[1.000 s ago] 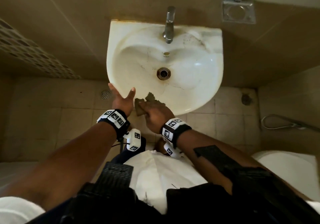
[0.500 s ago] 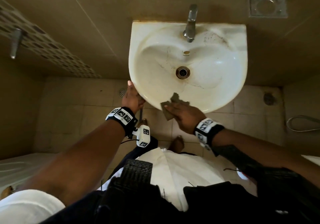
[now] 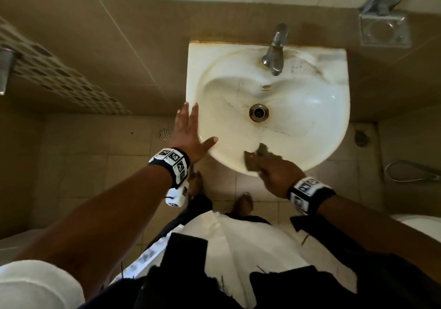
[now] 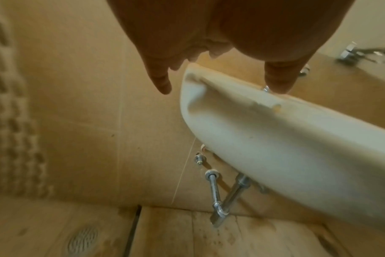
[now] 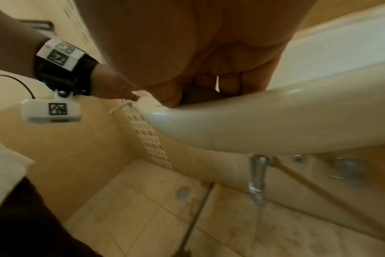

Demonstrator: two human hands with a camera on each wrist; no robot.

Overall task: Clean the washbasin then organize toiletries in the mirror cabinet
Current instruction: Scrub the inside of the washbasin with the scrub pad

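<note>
**Scrubbing the near rim, left hand now flat on the basin's edge**

Scrubbing goes on at the near edge of the washbasin point(image 3: 310, 108), where the right hand point(image 3: 276, 175) presses a brown scrubbing pad point(image 3: 253, 160) against the rim, its fingers curled round the pad. A second ago the left hand point(image 3: 188, 132) sat close beside the pad at the near-left rim; it has since slid farther along the left edge and now lies there with straight, spread fingers, thumb reaching over the lip into the bowl. The pad has worked rightward along the near rim. By my reading, the left hand is bracing while the wiping carries on, so the cleaning step is still in hand and the cabinet work has not begun.

White and wall-mounted, the washbasin is yellowed along its far edge. Dark specks lie right of the tap point(image 3: 274, 51), thin dark streaks cross the bowl around the drain point(image 3: 259, 112), and the right side of the bowl shines. No mirror cabinet shows in any view.
</note>
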